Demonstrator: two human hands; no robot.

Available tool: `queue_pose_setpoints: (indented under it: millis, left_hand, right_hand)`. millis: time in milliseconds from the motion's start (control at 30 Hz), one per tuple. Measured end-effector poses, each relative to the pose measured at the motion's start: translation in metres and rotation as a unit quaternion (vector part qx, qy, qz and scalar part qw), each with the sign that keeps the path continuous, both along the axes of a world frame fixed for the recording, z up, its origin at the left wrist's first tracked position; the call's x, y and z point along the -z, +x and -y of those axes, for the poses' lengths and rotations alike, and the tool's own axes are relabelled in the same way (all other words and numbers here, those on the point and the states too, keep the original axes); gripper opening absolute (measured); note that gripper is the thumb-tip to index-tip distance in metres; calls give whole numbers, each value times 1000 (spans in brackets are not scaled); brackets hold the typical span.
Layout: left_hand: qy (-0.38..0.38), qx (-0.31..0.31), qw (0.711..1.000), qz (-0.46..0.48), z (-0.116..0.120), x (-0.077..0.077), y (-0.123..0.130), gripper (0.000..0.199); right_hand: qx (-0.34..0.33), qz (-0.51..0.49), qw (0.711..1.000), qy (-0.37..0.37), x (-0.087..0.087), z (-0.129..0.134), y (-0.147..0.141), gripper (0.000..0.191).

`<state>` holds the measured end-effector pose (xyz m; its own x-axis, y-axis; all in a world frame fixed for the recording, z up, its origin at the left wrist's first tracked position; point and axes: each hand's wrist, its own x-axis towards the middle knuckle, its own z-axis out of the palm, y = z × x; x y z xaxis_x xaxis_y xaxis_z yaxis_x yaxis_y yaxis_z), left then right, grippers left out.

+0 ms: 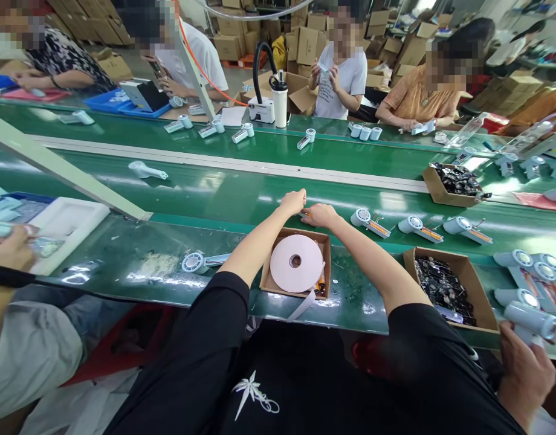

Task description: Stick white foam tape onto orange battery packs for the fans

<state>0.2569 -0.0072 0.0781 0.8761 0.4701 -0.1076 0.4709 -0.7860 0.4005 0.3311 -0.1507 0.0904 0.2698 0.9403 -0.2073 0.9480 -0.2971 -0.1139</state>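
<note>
Both my arms reach forward over the green conveyor. My left hand (294,200) has its fingers closed just beyond the cardboard box; what they pinch is too small to make out. Beside it, my right hand (320,214) is closed on a small part with an orange strip, mostly hidden by the fingers. Below my hands, a white tape roll (297,264) lies in the cardboard box (327,254), its loose end hanging over the front edge. A light blue fan unit (194,262) lies left of the box, partly behind my left forearm.
Several fan units (414,224) with orange strips lie to the right. Two boxes of black parts (441,284) stand on the right. A white tray (74,226) and a slanted metal post (69,163) are at left. Co-workers sit across the line; a person's hand (527,368) is at right.
</note>
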Motion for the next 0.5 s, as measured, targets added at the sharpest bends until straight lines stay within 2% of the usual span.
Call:
queue_pose_setpoints:
  millis: [133, 233, 333, 400, 433, 500]
  left_hand:
    - [-7, -8, 1000, 17, 13, -18, -1, 36]
    - [0, 6, 998, 55, 26, -38, -22, 32]
    - [12, 52, 994, 99, 49, -49, -77, 27]
    - [3, 105, 990, 94, 69, -46, -127, 23]
    - [-4, 137, 987, 79, 79, -42, -151, 25]
    - [-3, 216, 975, 44, 98, -33, -190, 36]
  right_hand:
    - [13, -21, 1000, -9, -19, -4, 0, 40]
    - [28, -46, 998, 37, -38, 16, 0, 41]
    - [59, -63, 988, 128, -39, 75, -6, 47]
    - [103, -100, 970, 198, -23, 129, -20, 48]
    - [144, -163, 938, 270, -11, 155, -30, 45]
    - [201, -277, 870, 355, 14, 199, -53, 41]
